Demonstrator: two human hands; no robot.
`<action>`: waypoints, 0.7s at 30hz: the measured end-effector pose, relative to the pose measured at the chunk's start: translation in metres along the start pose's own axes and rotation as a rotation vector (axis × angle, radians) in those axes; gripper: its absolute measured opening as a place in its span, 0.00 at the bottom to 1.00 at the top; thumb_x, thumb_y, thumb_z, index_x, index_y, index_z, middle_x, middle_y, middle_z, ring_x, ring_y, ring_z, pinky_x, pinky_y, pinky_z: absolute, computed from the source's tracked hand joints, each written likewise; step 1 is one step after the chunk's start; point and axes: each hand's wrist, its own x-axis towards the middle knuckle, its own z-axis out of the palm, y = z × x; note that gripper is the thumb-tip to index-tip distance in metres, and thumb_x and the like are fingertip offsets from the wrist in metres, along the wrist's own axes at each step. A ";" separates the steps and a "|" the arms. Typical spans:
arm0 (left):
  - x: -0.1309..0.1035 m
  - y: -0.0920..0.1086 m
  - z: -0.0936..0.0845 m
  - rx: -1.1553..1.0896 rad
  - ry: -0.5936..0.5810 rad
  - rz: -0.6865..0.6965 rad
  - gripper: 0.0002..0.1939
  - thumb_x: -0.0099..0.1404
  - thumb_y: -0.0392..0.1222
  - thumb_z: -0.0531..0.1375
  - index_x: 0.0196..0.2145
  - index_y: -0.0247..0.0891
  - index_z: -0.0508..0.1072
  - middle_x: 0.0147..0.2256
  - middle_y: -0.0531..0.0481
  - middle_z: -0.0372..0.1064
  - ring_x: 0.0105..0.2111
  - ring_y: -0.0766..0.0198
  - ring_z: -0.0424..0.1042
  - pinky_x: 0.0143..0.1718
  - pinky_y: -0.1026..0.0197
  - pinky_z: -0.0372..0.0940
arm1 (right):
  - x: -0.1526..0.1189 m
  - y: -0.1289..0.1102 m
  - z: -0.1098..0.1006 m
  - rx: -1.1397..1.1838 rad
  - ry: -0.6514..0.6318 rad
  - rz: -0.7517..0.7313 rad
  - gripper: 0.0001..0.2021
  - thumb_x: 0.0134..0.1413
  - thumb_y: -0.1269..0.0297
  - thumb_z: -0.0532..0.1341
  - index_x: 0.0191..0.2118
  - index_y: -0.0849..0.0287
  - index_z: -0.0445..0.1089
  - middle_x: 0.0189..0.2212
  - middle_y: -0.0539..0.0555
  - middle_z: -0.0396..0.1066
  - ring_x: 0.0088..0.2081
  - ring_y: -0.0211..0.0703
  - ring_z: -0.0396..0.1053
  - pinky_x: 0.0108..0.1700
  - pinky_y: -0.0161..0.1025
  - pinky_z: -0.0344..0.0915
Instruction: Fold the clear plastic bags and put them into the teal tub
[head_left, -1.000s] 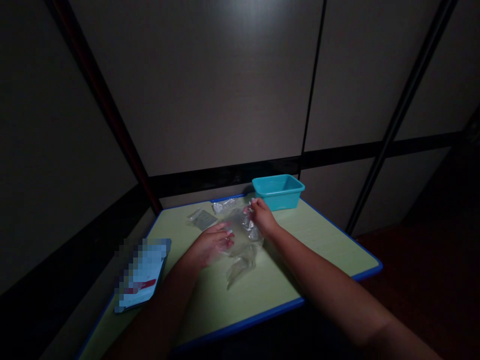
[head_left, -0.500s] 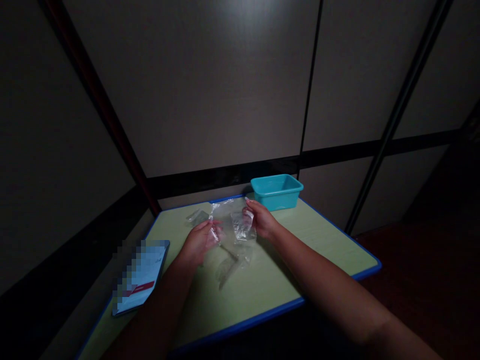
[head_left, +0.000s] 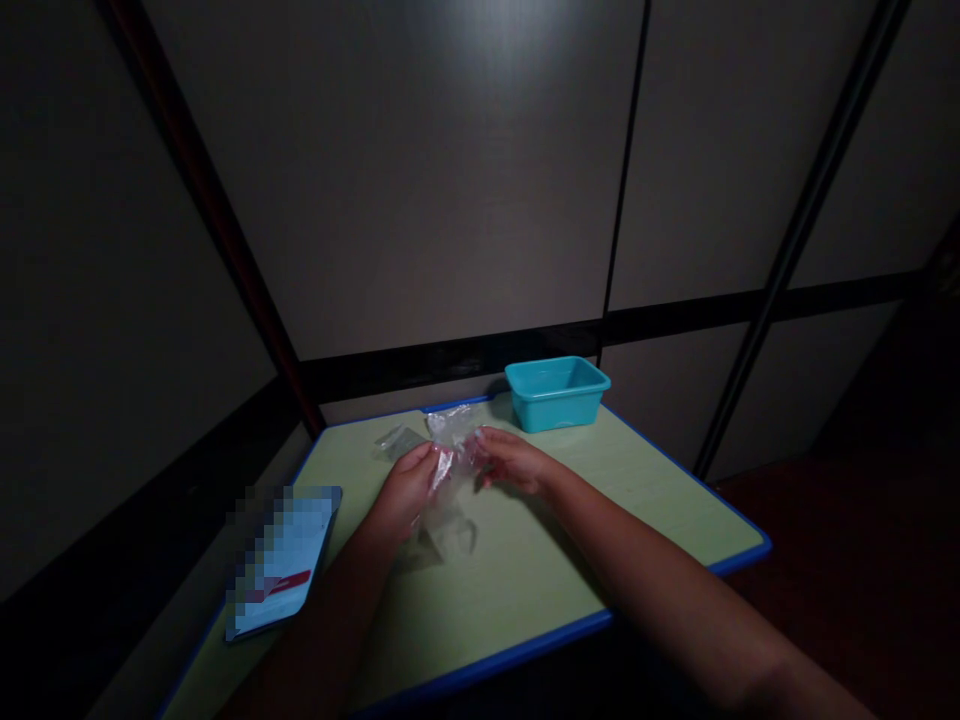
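Note:
A clear, crinkled plastic bag [head_left: 450,425] is held above the middle of the table, bunched between my two hands. My left hand [head_left: 409,485] is closed on its left side, thumb on top. My right hand [head_left: 510,460] pinches the bag from the right, fingers bent; its fingertips are slightly blurred. Part of the plastic hangs below the hands over the tabletop. Another piece of clear plastic [head_left: 399,441] lies on the table behind my left hand.
The pale green table [head_left: 525,580] has a blue edge. A turquoise plastic basin [head_left: 559,408] stands at its back right corner. At the left edge lies a light blue flat packet [head_left: 289,555] with a red band, partly pixelated. Wardrobe panels [head_left: 450,200] rise directly behind.
My right hand has moved left and a little down, closer to my left hand. The bag, spread between the hands before, is now gathered together.

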 end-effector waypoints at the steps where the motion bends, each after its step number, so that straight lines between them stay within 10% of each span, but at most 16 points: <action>1: 0.000 -0.001 0.000 0.023 0.003 0.025 0.06 0.52 0.40 0.63 0.27 0.34 0.73 0.22 0.53 0.68 0.21 0.69 0.65 0.22 0.69 0.57 | 0.000 0.001 0.001 0.003 -0.013 -0.003 0.19 0.38 0.51 0.66 0.31 0.60 0.65 0.25 0.48 0.66 0.26 0.35 0.65 0.24 0.32 0.62; 10: 0.010 -0.002 -0.015 0.004 0.145 0.116 0.11 0.59 0.47 0.59 0.29 0.35 0.71 0.20 0.55 0.64 0.16 0.73 0.60 0.16 0.71 0.53 | 0.001 -0.002 0.001 0.138 -0.063 -0.091 0.19 0.33 0.67 0.70 0.21 0.60 0.56 0.21 0.45 0.65 0.26 0.33 0.65 0.32 0.33 0.63; 21: 0.004 0.012 -0.011 -0.223 0.179 -0.074 0.10 0.65 0.41 0.52 0.29 0.35 0.68 0.18 0.55 0.64 0.15 0.70 0.65 0.16 0.69 0.59 | -0.001 -0.005 -0.003 0.186 -0.093 -0.002 0.16 0.38 0.65 0.68 0.37 0.61 0.67 0.22 0.46 0.65 0.22 0.33 0.62 0.24 0.31 0.62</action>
